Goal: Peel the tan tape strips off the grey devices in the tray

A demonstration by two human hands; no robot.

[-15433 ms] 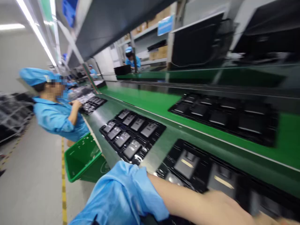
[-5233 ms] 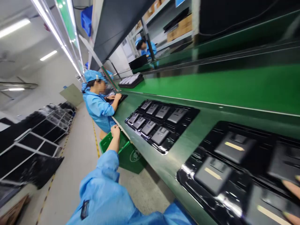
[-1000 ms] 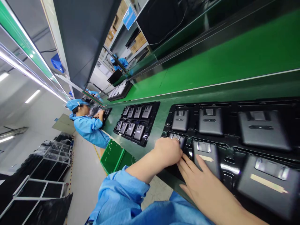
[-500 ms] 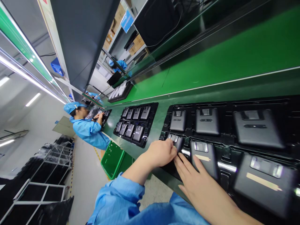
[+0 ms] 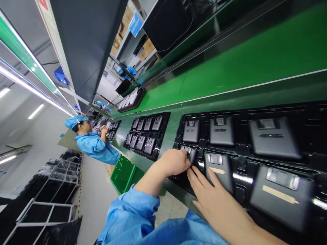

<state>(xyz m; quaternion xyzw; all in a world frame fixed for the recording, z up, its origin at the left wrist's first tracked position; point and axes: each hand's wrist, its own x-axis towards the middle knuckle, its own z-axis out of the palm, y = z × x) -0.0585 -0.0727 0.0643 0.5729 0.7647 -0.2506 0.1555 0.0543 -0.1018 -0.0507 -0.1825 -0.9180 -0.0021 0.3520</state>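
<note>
We see the left hand (image 5: 175, 162) with fingers curled around a small grey device (image 5: 188, 152) at the near-left corner of the black tray (image 5: 242, 154), while the right hand (image 5: 212, 200) lies flat and spread, fingertips touching the neighbouring device (image 5: 219, 166). The tray sits on the dark bench edge beside the green conveyor belt (image 5: 242, 64). Farther left lie a second tray (image 5: 146, 136), a green bin (image 5: 122, 172) and a co-worker (image 5: 93, 144) in blue.

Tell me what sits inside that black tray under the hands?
The black tray holds grey devices in pockets, some bearing tan strips. The left hand covers most of the nearest-left device; the right hand hides the tray's front edge.
</note>
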